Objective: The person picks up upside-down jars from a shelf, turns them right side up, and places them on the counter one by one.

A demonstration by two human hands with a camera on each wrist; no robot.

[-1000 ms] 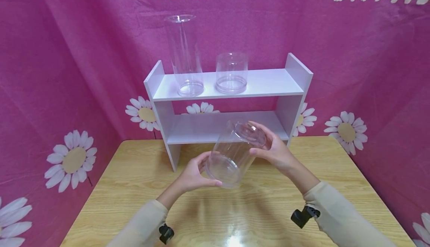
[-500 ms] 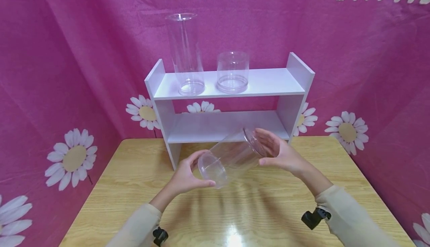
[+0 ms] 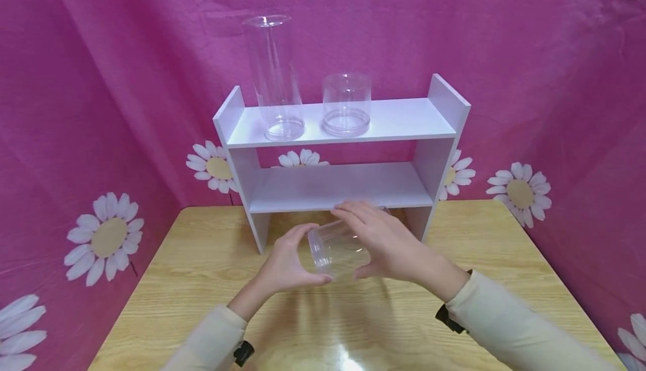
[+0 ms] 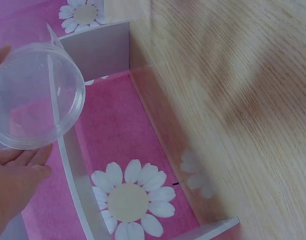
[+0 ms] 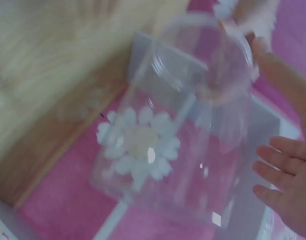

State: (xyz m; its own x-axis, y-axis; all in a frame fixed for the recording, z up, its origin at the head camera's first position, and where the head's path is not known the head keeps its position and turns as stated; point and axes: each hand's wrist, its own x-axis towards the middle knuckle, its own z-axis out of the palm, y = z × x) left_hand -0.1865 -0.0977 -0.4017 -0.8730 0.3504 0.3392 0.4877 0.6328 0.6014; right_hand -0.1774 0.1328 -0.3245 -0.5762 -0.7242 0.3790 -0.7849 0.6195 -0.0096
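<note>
A clear plastic cylindrical container (image 3: 333, 247) lies tilted, almost on its side, above the table in front of the shelf. My left hand (image 3: 287, 264) holds its left end, thumb below and fingers above. Beside and over its right part is my right hand (image 3: 388, 242), which hides much of that part in the head view. In the right wrist view, the right hand's fingers (image 5: 280, 162) are spread next to the container wall, with the fingertips close to it. The left wrist view shows the round end rim (image 4: 79, 100) between thumb and fingers.
A white two-tier shelf (image 3: 333, 186) stands at the back of the wooden table (image 3: 202, 281). On its upper board are a tall clear cylinder (image 3: 275, 79) at left and a short clear one (image 3: 346, 107) beside it. Behind hangs a pink curtain (image 3: 404, 35) with daisies.
The container has turned from a steep slant to nearly level. My right hand has come off its right end and moved left over its side; the left hand stays on the other end.
</note>
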